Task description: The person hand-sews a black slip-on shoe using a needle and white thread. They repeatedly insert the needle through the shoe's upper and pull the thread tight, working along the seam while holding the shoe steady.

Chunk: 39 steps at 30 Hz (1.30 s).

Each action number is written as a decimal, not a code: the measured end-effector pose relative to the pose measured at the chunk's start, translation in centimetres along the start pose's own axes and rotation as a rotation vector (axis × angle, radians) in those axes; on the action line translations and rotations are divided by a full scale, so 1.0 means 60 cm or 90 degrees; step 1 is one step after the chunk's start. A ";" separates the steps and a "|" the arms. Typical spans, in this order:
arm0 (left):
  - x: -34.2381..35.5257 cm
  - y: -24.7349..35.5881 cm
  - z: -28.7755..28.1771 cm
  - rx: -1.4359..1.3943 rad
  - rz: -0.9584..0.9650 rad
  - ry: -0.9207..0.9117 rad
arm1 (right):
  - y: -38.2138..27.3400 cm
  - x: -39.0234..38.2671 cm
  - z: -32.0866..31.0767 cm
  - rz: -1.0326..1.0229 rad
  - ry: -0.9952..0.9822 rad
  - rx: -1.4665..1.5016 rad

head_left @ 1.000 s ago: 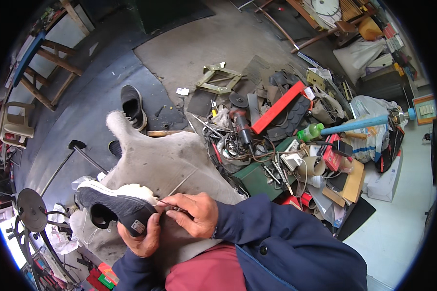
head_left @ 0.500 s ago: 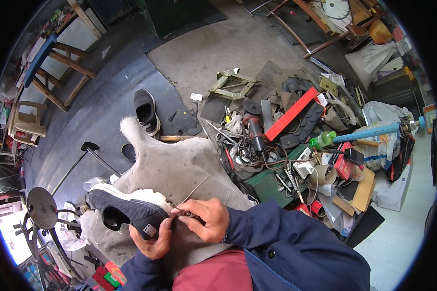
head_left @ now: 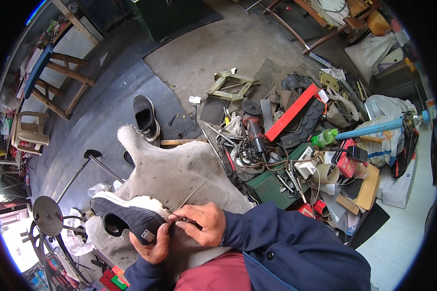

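Shoe (head_left: 131, 218), black, on its side over grey cloth (head_left: 179, 160) close before me. Left hand (head_left: 153, 246) cups heel, thumb at back, probably to steady it; sole (head_left: 143, 200) faces away, leaving heel edge exposed. Right hand (head_left: 204, 224) pinches slim tool (head_left: 184, 219), tip right by that edge; cannot tell whether inside. Cloth likely shields me. Beyond, to right, grinder (head_left: 253, 130), seemingly kept handy. Farther ahead, second shoe (head_left: 146, 105) on floor (head_left: 102, 126); far left, blue-topped stool (head_left: 39, 71).
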State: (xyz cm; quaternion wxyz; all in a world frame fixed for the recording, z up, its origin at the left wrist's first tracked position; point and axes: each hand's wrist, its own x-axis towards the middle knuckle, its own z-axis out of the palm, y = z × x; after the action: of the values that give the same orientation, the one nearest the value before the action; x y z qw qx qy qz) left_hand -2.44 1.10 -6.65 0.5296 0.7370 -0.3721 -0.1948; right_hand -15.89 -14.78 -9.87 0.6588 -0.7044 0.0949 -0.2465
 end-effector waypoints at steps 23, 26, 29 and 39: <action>0.000 0.022 0.012 -0.045 -0.103 0.020 | -0.010 -0.002 -0.009 0.020 -0.019 -0.012; 0.000 0.022 0.009 -0.039 -0.098 0.012 | -0.012 -0.003 -0.008 0.031 -0.022 -0.022; 0.002 0.024 0.007 -0.039 -0.084 0.003 | -0.012 -0.003 -0.005 0.037 -0.022 -0.035; 0.011 0.017 -0.002 -0.016 -0.049 -0.022 | -0.016 0.002 -0.003 0.018 -0.005 -0.073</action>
State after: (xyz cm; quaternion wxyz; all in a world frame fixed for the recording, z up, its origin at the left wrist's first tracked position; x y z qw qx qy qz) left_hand -2.28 0.49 -5.57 0.5243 0.7406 -0.3500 -0.2325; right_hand -16.07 -14.87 -8.91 0.6214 -0.7404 0.1162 -0.2285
